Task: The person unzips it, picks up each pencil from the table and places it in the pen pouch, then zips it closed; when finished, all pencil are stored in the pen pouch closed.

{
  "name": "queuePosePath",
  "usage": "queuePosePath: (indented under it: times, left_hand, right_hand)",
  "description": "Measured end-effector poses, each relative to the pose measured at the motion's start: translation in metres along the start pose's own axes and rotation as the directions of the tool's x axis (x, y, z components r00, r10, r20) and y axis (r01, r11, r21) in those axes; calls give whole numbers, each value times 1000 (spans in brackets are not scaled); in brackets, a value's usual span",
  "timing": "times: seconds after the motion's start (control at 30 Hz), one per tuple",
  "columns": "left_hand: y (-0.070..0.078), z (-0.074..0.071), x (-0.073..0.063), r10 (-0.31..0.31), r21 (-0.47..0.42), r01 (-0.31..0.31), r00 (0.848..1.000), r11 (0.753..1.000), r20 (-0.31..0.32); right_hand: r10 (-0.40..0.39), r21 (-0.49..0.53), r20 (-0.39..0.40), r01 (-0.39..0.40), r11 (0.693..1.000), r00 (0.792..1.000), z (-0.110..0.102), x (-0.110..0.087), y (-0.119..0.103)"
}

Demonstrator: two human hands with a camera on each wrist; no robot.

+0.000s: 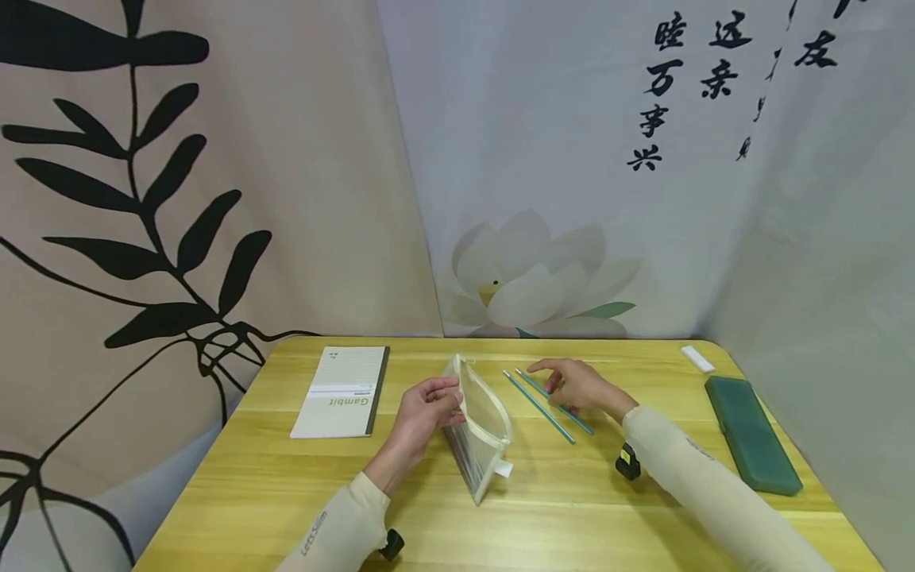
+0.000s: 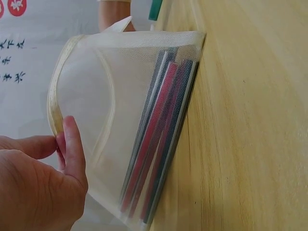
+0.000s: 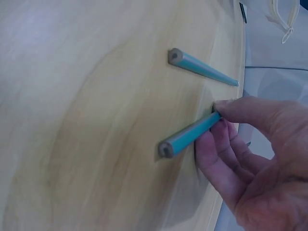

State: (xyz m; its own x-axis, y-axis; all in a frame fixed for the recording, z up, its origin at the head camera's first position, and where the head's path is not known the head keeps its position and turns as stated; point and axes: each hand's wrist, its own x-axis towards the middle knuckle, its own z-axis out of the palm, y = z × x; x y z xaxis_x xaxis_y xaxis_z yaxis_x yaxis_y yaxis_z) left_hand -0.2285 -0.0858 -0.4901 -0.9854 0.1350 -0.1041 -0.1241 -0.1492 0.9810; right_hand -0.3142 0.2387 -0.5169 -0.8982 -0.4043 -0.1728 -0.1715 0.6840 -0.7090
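Note:
My left hand (image 1: pixel 422 417) pinches the rim of a cream mesh zip pouch (image 1: pixel 484 405) that stands on the table with its mouth spread. Through the mesh in the left wrist view, several dark and red pencils (image 2: pixel 151 125) lie along the bottom. To the right of the pouch, my right hand (image 1: pixel 582 385) holds a blue pencil (image 3: pixel 187 136) between thumb and fingers, low over the wood. A second blue pencil (image 3: pixel 204 70) lies on the table beside it, roughly parallel.
A white notebook (image 1: pixel 336 405) with a dark spine lies left of the pouch. Towards the right edge are a green case (image 1: pixel 754 437) and a small white block (image 1: pixel 697 359). Curtains with printed leaves and a flower hang behind the wooden table (image 1: pixel 608 516).

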Motion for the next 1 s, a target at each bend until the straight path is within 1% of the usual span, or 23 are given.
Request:
queuePosePath:
  times: [0.13, 0.23, 0.4, 0.57, 0.67, 0.73, 0.8, 0.97, 1.0]
  left_hand:
    - [1, 1, -1, 2, -3, -2, 1000, 1000, -4]
    - [0, 1, 0, 5, -6, -5, 1000, 1000, -5]
    - [-1, 1, 0, 3, -8, -4, 1000, 1000, -4]
    - [-2, 2, 1, -4, -8, 4, 1000, 1000, -4]
    - [-2, 3, 1, -9, -8, 9, 1000, 1000, -1]
    - [-2, 4, 1, -10, -8, 10, 1000, 1000, 0]
    - [-2, 4, 1, -12, -8, 12, 1000, 1000, -5]
    - [-2, 5, 0, -20, 1, 20, 1000, 1000, -10]
    - [-2, 6, 0, -22, 5, 22, 1000, 1000, -7]
  right_hand:
    - [11, -4, 5, -11, 1000, 1000, 0, -1, -3]
    - [29, 8, -5, -29, 1000, 1000, -1, -1, -3]
    - [33, 87, -17, -31, 996, 999, 0, -3, 0]
    - [32, 192, -10, -30, 981, 999, 0, -6, 2]
    - [48, 264, -12, -43, 964, 999, -3, -6, 0]
    - [53, 317, -7, -48, 947, 999, -4, -7, -3]
    - [60, 378, 2, -57, 924, 998, -6, -6, -8]
    - [41, 491, 57, -64, 869, 998, -5, -8, -28]
    - [31, 502, 69, -62, 863, 997, -4, -9, -33]
